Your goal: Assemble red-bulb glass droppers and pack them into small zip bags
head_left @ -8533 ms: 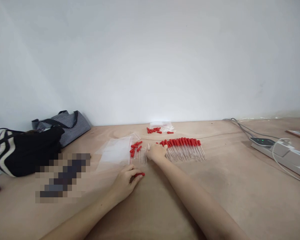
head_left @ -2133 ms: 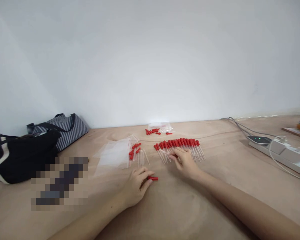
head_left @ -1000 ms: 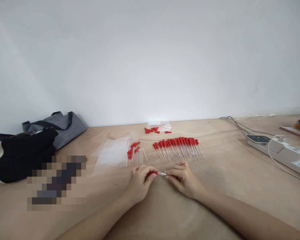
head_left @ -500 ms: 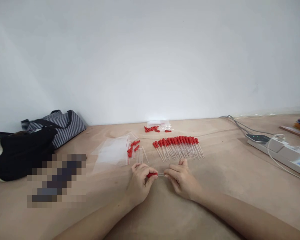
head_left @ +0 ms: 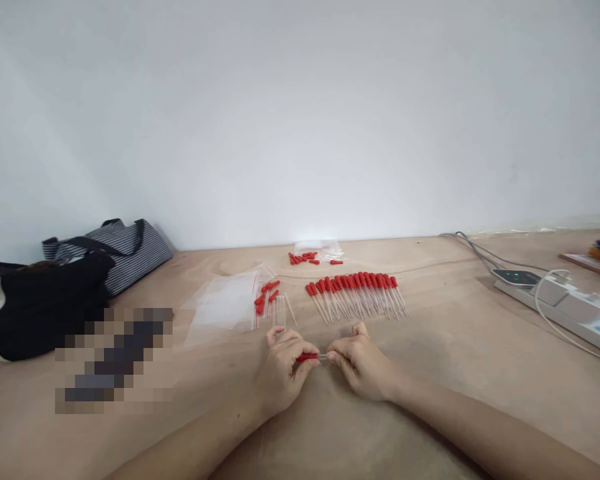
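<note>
My left hand (head_left: 287, 367) is closed, with thumb and fingers pinching a red rubber dropper bulb (head_left: 307, 357). A short piece of clear glass dropper tube (head_left: 323, 357) shows between my hands, its left end at the mouth of the bulb. My right hand (head_left: 363, 363) pinches that tube, and the fingers hide its far part. Beyond my right hand lies a row of several droppers (head_left: 365, 293) with red bulbs. Just past my left hand are several bare glass tubes (head_left: 280, 310) and loose red bulbs (head_left: 260, 303).
Flat plastic bags (head_left: 225, 303) lie left of the loose bulbs. More red bulbs (head_left: 303, 257) and thin clear tubes (head_left: 333, 255) are near the wall. Black and striped bags (head_left: 130, 247) stand at left, beside a blurred dark object (head_left: 120, 357). A power strip (head_left: 565, 307) with cables is at right.
My hands have come slightly closer together, and less of the glass tube shows between them. The bulb has shifted a little to the right and toward me.
</note>
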`<state>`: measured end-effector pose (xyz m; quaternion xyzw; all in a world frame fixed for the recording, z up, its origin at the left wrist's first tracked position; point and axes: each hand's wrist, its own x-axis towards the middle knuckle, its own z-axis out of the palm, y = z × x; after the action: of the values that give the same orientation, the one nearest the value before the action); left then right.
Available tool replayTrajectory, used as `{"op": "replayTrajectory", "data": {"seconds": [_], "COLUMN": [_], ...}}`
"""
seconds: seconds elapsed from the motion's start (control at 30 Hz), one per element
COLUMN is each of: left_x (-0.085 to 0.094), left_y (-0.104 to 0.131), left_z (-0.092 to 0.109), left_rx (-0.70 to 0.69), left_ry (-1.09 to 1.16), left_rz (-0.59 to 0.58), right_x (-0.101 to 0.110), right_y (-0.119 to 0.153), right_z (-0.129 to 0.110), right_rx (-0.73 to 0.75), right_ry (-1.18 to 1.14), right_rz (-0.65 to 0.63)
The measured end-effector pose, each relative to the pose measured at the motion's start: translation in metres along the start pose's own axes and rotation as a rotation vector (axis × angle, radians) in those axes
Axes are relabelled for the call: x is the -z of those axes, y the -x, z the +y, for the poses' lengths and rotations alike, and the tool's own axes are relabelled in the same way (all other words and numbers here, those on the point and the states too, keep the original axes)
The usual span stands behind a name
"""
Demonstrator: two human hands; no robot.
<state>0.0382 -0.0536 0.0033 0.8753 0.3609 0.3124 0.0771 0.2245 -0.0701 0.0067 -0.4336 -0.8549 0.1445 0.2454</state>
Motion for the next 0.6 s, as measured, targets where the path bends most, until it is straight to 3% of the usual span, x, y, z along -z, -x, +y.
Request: {"op": "replayTrajectory", "data": {"seconds": [0.37, 0.6], "left_x": [0.000, 0.004], "left_y": [0.000, -0.005], "left_z": [-0.001, -0.010], "left_rx": [-0.089, -0.002], "left_ry": [-0.071, -0.059], "left_rz": [-0.005, -0.054], "right_x": [-0.001, 0.016], "right_y": [-0.003, -0.001], "right_z": [-0.001, 0.005], "right_rx": [-0.102, -0.002], "right_ry": [-0.147, -0.023], "right_rz": [-0.074, -0.031]}}
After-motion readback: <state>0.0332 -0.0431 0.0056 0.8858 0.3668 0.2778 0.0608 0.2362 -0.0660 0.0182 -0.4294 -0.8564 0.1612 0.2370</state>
